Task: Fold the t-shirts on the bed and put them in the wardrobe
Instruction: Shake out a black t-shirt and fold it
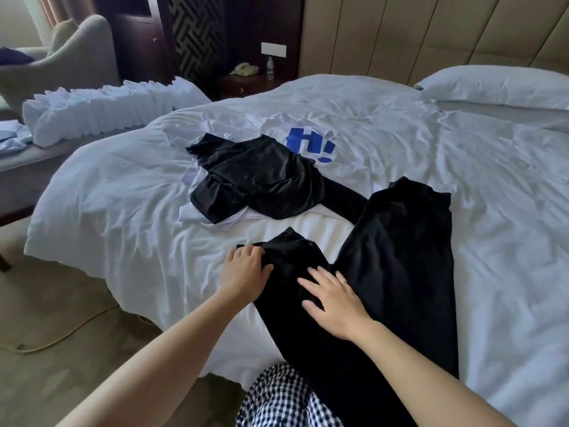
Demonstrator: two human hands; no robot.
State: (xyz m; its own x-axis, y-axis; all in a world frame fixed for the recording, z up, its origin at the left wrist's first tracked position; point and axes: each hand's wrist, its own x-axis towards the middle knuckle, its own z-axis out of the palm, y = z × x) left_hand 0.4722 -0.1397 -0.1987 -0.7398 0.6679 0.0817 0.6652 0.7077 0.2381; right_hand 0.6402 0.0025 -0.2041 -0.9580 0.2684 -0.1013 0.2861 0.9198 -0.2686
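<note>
Armchair (66, 53): grey, stood at far left beyond the bed.
Folded white cloths (101, 109): 1 long row on a bench beside the bed's left edge.
Yellow cable (61, 337): lay on the floor at lower left.
Nightstand (246, 84): carried 1 telephone (246, 69) and 1 bottle (270, 67).
Left hand (246, 271): fingers curled, grasping the left edge of the near black t-shirt.
Crumpled black t-shirt (261, 177): lay mid-bed, on top of a white t-shirt.
White t-shirt (348, 167): blue print showing, partly covered by the crumpled one.
Right hand (335, 306): released, fingers spread flat, pressing on the near black t-shirt.
Near black t-shirt (400, 257): spread on the bed (508, 211) at its near edge, under both hands.
Pillow (498, 87): white, at upper right against the headboard.
</note>
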